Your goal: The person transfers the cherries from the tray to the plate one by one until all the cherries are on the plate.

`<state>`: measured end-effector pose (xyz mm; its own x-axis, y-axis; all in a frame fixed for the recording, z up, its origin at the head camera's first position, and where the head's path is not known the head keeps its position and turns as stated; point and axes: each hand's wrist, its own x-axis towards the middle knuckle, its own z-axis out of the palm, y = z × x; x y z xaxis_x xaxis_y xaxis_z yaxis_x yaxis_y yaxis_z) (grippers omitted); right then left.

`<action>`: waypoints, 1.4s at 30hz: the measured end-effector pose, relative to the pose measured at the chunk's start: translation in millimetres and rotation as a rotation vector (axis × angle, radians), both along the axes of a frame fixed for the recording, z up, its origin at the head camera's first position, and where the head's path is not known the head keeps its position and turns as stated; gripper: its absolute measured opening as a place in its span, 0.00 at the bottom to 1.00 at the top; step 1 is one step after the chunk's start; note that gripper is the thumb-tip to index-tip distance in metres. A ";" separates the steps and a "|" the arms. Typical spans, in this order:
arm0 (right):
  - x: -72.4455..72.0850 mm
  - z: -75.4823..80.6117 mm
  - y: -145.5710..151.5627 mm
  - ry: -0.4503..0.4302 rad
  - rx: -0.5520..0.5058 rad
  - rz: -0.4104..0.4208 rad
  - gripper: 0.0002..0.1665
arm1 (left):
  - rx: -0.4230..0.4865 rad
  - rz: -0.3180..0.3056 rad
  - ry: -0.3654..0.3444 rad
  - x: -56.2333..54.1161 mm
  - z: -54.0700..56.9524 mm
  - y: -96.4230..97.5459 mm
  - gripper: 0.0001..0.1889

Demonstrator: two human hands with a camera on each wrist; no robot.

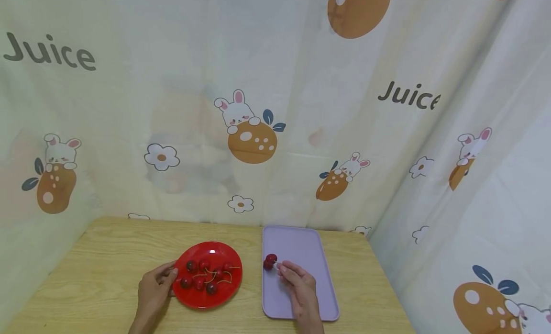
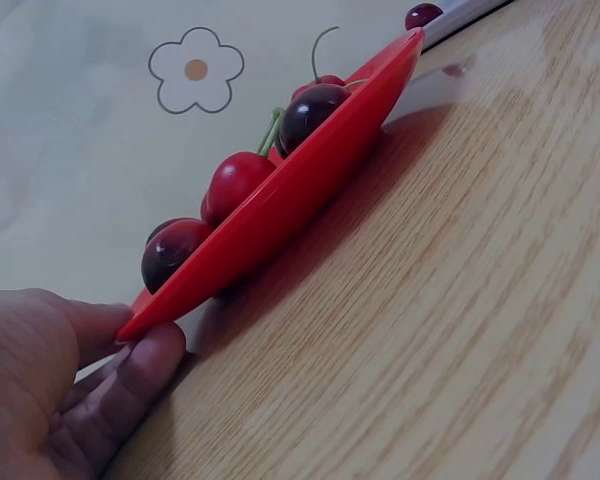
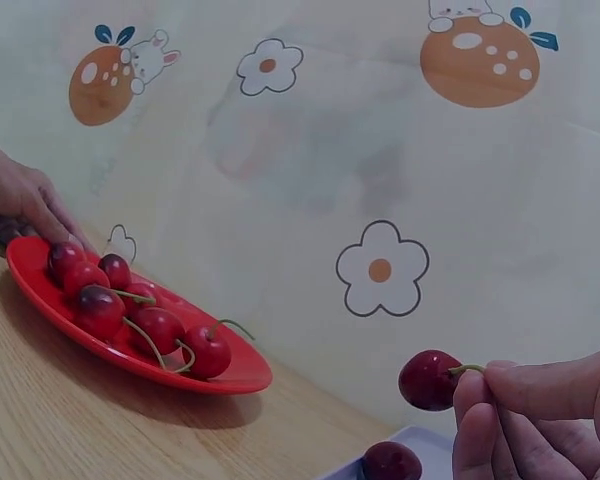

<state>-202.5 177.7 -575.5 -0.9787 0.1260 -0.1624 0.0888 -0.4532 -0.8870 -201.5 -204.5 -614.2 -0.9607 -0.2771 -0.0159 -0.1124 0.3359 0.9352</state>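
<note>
My left hand [image 1: 154,288] pinches the near-left rim of a red plate [image 1: 230,288], thumb over the edge and fingers below. The left wrist view shows the plate tilted in the frame, its gripped edge between thumb and fingers. Several dark red cherries [image 3: 160,331] lie on it, some with green stems. My right hand [image 1: 299,286] is over the purple tray [image 1: 297,238] and pinches a cherry [image 3: 429,380] by its stem between thumb and forefinger. The held cherry hangs above the tray. Another cherry [image 3: 391,462] sits on the tray just below it, near the left edge.
The light wood table [image 1: 125,248] carries the plate at left and the tray at right, with a strip of wood between them. Behind and to the right hangs a pale curtain [image 1: 193,109] printed with rabbits, fruit and flowers.
</note>
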 end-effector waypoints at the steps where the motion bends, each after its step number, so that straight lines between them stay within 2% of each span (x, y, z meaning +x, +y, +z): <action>1: 0.0 0.8 -0.9 0.000 0.003 0.000 0.10 | -0.005 -0.001 0.003 0.0 0.3 -0.1 0.20; 7: -2.4 3.9 -7.5 0.017 0.007 0.018 0.11 | -0.027 -0.003 0.022 0.2 1.8 0.2 0.20; 19: -4.4 4.5 -19.0 0.066 -0.016 0.082 0.13 | 0.013 -0.008 0.018 -3.9 1.8 1.2 0.20; 26: -7.6 4.3 -25.5 0.046 -0.019 0.085 0.12 | 0.021 -0.009 0.025 -6.6 1.1 0.3 0.20; 36: -9.6 3.0 -36.7 0.022 0.025 0.101 0.15 | 0.032 -0.001 -0.004 -7.0 4.0 -0.8 0.20; 42: -10.8 3.4 -43.7 0.031 0.025 0.114 0.15 | 0.026 -0.002 0.002 -6.7 3.8 -1.7 0.20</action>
<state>-213.4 134.0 -572.1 -0.9914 0.0170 -0.1296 0.1106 -0.4197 -0.9009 -208.2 -206.2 -610.4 -0.9614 -0.2744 -0.0213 -0.1099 0.3116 0.9438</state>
